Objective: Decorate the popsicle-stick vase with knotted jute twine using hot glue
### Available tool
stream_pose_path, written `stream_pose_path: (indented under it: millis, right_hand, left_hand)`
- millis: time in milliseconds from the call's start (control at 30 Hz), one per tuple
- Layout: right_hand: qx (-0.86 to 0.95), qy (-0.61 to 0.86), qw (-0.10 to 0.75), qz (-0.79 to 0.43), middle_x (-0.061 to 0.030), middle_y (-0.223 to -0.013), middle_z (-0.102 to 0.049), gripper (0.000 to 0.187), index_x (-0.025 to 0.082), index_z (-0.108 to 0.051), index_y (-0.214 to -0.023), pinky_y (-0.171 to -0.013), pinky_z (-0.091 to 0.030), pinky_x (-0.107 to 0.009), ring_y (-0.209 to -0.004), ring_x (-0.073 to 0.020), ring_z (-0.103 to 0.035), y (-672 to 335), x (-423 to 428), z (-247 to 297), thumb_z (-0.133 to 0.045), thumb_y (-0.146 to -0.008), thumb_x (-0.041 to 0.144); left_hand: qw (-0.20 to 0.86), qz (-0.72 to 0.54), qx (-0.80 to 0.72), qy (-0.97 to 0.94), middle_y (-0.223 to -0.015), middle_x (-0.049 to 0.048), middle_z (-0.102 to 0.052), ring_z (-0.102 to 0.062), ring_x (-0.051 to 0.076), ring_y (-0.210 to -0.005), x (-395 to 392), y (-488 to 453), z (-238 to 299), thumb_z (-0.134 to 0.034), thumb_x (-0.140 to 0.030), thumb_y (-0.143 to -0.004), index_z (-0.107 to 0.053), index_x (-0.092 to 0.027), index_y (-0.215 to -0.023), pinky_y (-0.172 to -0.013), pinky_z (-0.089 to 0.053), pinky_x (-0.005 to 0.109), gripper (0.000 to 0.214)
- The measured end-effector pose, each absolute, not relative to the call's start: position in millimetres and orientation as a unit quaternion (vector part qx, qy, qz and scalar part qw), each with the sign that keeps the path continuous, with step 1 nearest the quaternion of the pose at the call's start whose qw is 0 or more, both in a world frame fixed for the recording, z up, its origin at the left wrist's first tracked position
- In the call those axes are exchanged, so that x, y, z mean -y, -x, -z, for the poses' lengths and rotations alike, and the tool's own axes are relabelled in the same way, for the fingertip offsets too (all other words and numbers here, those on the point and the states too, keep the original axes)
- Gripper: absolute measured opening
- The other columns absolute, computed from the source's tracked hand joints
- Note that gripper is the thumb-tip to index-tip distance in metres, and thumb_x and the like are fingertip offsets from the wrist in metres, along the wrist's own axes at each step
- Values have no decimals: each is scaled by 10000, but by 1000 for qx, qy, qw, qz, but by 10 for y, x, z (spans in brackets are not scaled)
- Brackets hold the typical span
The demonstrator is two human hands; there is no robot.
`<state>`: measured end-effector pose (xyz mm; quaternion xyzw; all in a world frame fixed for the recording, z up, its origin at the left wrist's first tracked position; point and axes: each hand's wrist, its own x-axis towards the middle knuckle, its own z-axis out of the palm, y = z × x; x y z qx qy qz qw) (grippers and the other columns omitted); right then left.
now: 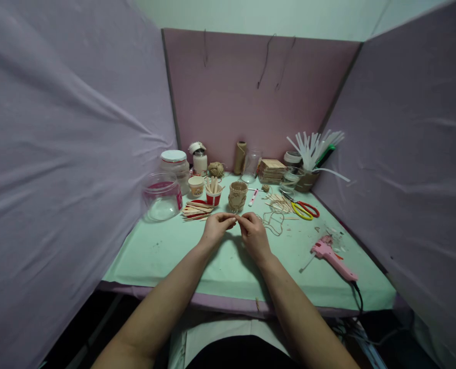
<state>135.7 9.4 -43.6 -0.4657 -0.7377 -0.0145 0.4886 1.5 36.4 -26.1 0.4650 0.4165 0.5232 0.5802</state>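
My left hand (219, 226) and my right hand (253, 231) meet above the table's middle, fingertips almost touching. Both are closed in a pinch; whatever lies between the fingers is too small to make out. Just beyond them stands a cup wrapped in twine (237, 197), with a patterned band round its side. Loose jute twine (274, 220) lies in loops to the right of my right hand. Flat wooden sticks (197, 209) are piled to the left of the cup, and more stand in a red and white paper cup (213, 197).
A pink glue gun (333, 259) lies at the right, its cord dropping over the front edge. Scissors (305, 210) rest behind it. Glass jars (162, 197) stand at left, wooden squares (271, 171) at the back, glue sticks (315, 148) in a holder at right. Cloth walls enclose the sides.
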Motion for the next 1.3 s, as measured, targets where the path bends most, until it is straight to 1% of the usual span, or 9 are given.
stream_pose_path:
  millis: [133,300,400,467,567,733,967,1167,1300]
  right_hand:
    - [746,458,483,5,-81,-853,-600,272,180,-704,-1043,-724,-470,-323,-794,-197,-554,-1345,-100,442,-458,-928,178]
    - [727,444,520,-61,-70,-893,-652,209,203,-690,-1003,-737,-485,-307,-816,-182,-600,-1353,-97,437,-499,-919,224]
    - [702,457,537,-95,-55,-860,-670,161,205,-676,-941,-699,-481,-302,-779,-176,-604,-1362,-99,427,-524,-900,240]
    - [689,472,541,-104,-49,-818,-662,141,201,-667,-880,-679,-470,-305,-753,-177,-593,-1373,-105,423,-534,-890,247]
    - [681,484,540,-99,-48,-797,-636,138,198,-644,-822,-697,-456,-318,-764,-184,-575,-1392,-116,422,-529,-886,242]
    - [676,482,549,-99,-47,-812,-601,139,204,-605,-784,-731,-448,-330,-810,-192,-555,-1407,-126,413,-513,-884,235]
    - [669,472,562,-117,-40,-818,-597,111,202,-596,-787,-740,-448,-327,-822,-189,-563,-1409,-127,392,-526,-872,216]
    - [670,467,562,-133,-46,-842,-608,96,208,-614,-795,-761,-458,-337,-847,-194,-566,-1414,-146,417,-549,-862,226]
    - [665,474,561,-133,-63,-911,-594,85,205,-628,-894,-767,-467,-346,-870,-199,-556,-1410,-138,409,-559,-850,228]
  left_hand:
    - [603,-529,-410,-434,-643,44,-662,-573,111,-605,-355,-19,240,-815,-288,-542,-710,-104,-729,-634,-466,256,282]
    - [630,-522,-389,-422,-641,24,-640,-547,92,-591,-351,-12,224,-824,-314,-532,-687,-111,-725,-616,-451,234,312]
    - [640,-520,-381,-419,-659,14,-626,-532,82,-595,-360,-1,229,-814,-322,-550,-671,-118,-741,-601,-425,216,314]
    - [642,-515,-382,-422,-655,1,-606,-515,72,-588,-360,5,242,-804,-332,-566,-659,-124,-739,-579,-401,202,307]
    - [652,-480,-387,-442,-676,0,-598,-510,68,-593,-344,5,263,-793,-347,-591,-647,-129,-726,-564,-386,194,296]
    - [696,-437,-360,-442,-708,30,-631,-547,80,-616,-300,-6,241,-822,-348,-577,-654,-118,-725,-610,-443,219,322]
    - [695,-453,-373,-416,-658,18,-650,-569,68,-586,-276,-13,189,-850,-301,-516,-655,-113,-718,-589,-451,196,338]
    - [693,-454,-379,-413,-650,17,-647,-570,77,-587,-281,-6,220,-840,-262,-526,-642,-118,-725,-582,-453,213,316]
    - [684,-467,-378,-413,-630,0,-621,-549,71,-571,-290,-16,234,-833,-259,-514,-627,-126,-707,-574,-431,209,312]
